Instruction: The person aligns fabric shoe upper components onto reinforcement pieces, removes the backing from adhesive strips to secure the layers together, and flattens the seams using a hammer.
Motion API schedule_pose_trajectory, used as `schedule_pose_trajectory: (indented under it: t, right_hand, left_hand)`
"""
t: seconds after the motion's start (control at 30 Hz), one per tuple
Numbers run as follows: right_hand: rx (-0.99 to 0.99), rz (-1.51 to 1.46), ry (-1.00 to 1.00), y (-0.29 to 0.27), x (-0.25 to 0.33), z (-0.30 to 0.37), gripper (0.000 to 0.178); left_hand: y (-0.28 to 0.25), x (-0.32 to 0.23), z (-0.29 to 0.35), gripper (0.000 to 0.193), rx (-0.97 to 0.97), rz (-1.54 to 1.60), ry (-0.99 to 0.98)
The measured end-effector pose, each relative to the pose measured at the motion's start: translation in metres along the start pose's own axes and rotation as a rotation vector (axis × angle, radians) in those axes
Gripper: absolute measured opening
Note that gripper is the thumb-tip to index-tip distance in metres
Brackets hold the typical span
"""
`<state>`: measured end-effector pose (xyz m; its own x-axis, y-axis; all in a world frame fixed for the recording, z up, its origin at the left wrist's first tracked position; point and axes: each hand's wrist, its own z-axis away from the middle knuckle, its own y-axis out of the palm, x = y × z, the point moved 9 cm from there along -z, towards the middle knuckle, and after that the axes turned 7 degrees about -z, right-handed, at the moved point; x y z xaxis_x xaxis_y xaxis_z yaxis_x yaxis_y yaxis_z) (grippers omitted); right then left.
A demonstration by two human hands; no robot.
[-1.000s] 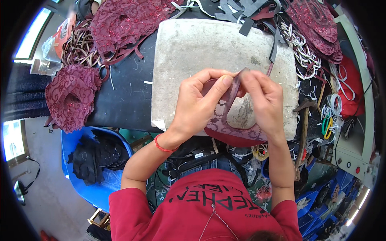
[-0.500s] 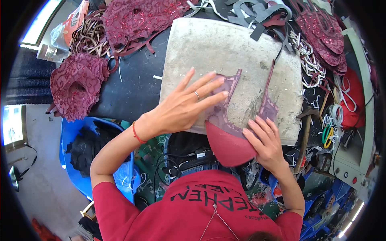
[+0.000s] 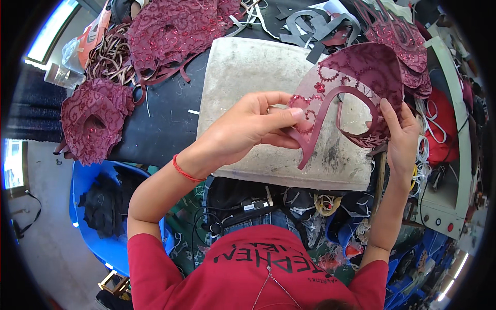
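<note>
A maroon lace shoe upper [image 3: 377, 64] with sequin trim and a U-shaped bound edge is held up above a worn pale board [image 3: 243, 67]. My left hand [image 3: 253, 121] pinches one of its side ends between thumb and fingers. On the other side, my right hand [image 3: 400, 132] grips the upper's edge, with the thumb on the near face. The lace side shows, tilted toward the right. Part of the far arm curls behind the opening.
Lace uppers lie in piles at the back left [image 3: 170, 36], left edge [image 3: 95, 121] and back right [image 3: 400, 44]. Grey cut strips [image 3: 323, 26] rest behind the board. A blue bin [image 3: 77, 206] holding black scraps stands lower left, and a pale green machine frame [image 3: 444, 186] at right.
The upper has been lifted off the board and turned, so its lace face shows instead of the red lining. My left hand has gone from lying flat to pinching; my right hand moved up and right.
</note>
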<state>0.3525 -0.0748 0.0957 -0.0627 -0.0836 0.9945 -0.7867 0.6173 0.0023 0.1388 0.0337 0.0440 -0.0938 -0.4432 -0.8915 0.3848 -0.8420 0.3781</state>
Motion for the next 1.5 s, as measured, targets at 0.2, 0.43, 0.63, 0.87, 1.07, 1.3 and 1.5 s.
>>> schedule_pose_trajectory:
  t: [0.2,0.43,0.63,0.87,1.07,1.3,1.5]
  right_hand:
    - [0.001,-0.006,0.001,0.001,-0.007,-0.004,0.018]
    - [-0.002,0.193,-0.065,-0.024,-0.001,0.007,0.020]
    - [0.057,-0.087,-0.225,-0.038,0.008,0.074,0.020]
    - [0.299,-0.138,-0.392,-0.083,0.022,0.098,0.036]
    - [0.454,-0.500,-0.313,-0.203,0.041,0.150,0.034]
    - [-0.149,0.309,0.263,-0.211,-0.062,0.033,0.044]
    - [-0.184,0.567,-0.040,-0.149,-0.014,-0.026,0.038]
  left_hand:
    - [-0.007,-0.001,-0.001,0.049,-0.030,-0.016,0.002]
    - [0.004,-0.003,-0.007,0.046,-0.025,-0.169,0.015]
    - [0.010,-0.062,-0.072,0.030,-0.228,-1.190,0.607]
    - [0.059,0.011,-0.213,0.020,0.018,-1.694,0.605]
    - [0.057,-0.031,-0.225,0.017,-0.089,-1.444,0.602]
    - [-0.003,-0.114,-0.323,0.076,-0.457,-1.714,0.921]
    - [0.007,-0.131,-0.342,0.026,-0.133,-1.925,0.532]
